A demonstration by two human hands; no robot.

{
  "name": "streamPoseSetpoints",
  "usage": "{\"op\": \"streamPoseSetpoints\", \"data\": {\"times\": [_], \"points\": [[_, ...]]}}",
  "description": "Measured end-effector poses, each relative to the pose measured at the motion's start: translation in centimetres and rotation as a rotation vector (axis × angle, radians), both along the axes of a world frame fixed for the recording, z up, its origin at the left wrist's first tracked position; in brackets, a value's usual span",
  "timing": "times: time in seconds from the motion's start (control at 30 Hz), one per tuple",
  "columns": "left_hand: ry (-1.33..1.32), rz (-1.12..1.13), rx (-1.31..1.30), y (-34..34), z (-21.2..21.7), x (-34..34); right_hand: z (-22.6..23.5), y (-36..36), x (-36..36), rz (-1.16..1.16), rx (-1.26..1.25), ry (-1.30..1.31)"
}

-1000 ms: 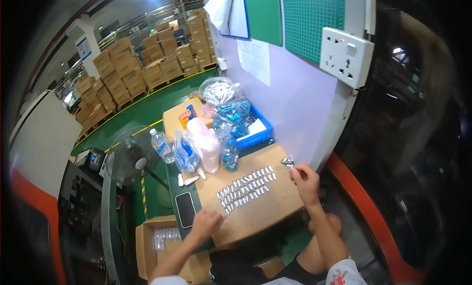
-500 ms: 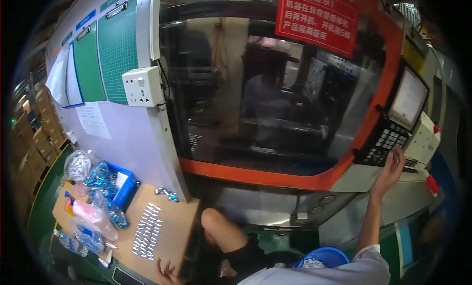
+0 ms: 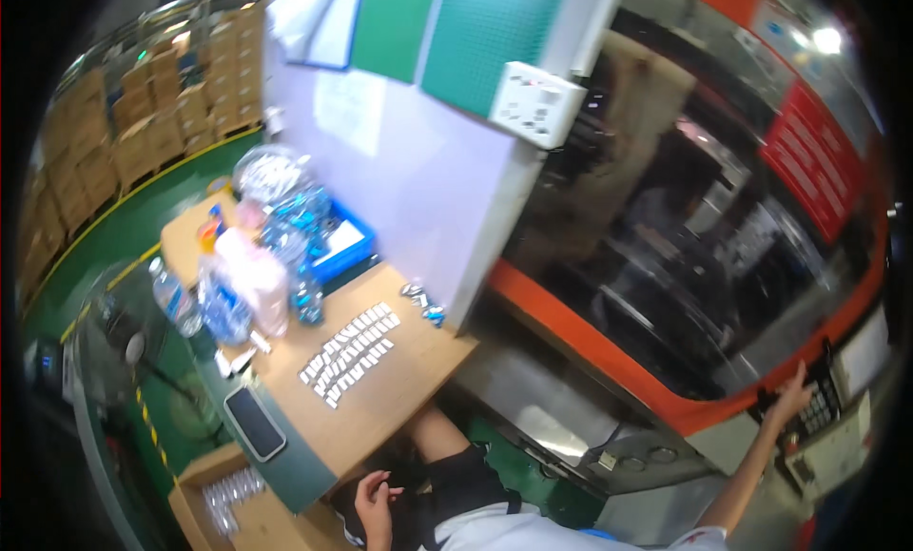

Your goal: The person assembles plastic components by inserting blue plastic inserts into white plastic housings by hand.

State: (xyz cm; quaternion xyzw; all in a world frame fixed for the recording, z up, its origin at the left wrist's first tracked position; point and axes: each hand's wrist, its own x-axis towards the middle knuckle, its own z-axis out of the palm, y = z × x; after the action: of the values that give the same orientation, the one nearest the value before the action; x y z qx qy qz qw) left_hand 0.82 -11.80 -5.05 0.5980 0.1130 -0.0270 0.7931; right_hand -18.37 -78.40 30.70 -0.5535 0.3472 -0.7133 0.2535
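Note:
My right hand (image 3: pixel 791 401) reaches out to the black keypad (image 3: pixel 820 408) on the machine's control panel. Its fingers are stretched out and hold nothing; whether a fingertip presses a key I cannot tell. Over my lap, close to the table's near edge, my left hand (image 3: pixel 375 499) hangs with loosely bent fingers, and nothing shows in it. Beyond it, rows of small silvery metal parts (image 3: pixel 350 354) lie on the wooden tabletop (image 3: pixel 418 361). A small heap of similar parts with some blue (image 3: pixel 424 304) sits near the partition.
A blue tray (image 3: pixel 354 258), plastic bags (image 3: pixel 257 280) and a water bottle (image 3: pixel 174 296) crowd the table's left side. A phone (image 3: pixel 254 423) lies at the near corner, above a cardboard box (image 3: pixel 195 499) with clear plastic pieces. The orange-framed machine door (image 3: pixel 609 337) stands to the right.
The view has swung left and down, bringing the table and cardboard box further in. My left hand has lifted from the table edge, its fingers now more bent. My right hand stays at the keypad.

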Motion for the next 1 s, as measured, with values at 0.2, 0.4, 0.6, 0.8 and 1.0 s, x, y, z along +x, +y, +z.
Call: {"op": "streamPoseSetpoints", "data": {"times": [0.2,0.4,0.6,0.8,1.0], "points": [[0.093,0.125,-0.033,2.3,2.4,0.2,0.5,3.1,2.5,-0.253,-0.039,0.125],[-0.074,-0.083,0.000,-1.2,6.5,9.4,0.2,2.3,1.4,-0.261,-0.087,0.066],[-0.218,-0.300,0.267,-5.4,8.3,15.9,-0.7,-0.8,-1.2,-0.125,0.003,-0.081],[-0.026,-0.512,0.295,-11.4,10.0,17.2,0.0,7.1,7.0,-0.075,0.032,-0.147],[-0.449,-0.734,0.375,-22.3,21.8,19.2,-0.8,14.0,14.1,0.044,-0.056,-0.250]]}}
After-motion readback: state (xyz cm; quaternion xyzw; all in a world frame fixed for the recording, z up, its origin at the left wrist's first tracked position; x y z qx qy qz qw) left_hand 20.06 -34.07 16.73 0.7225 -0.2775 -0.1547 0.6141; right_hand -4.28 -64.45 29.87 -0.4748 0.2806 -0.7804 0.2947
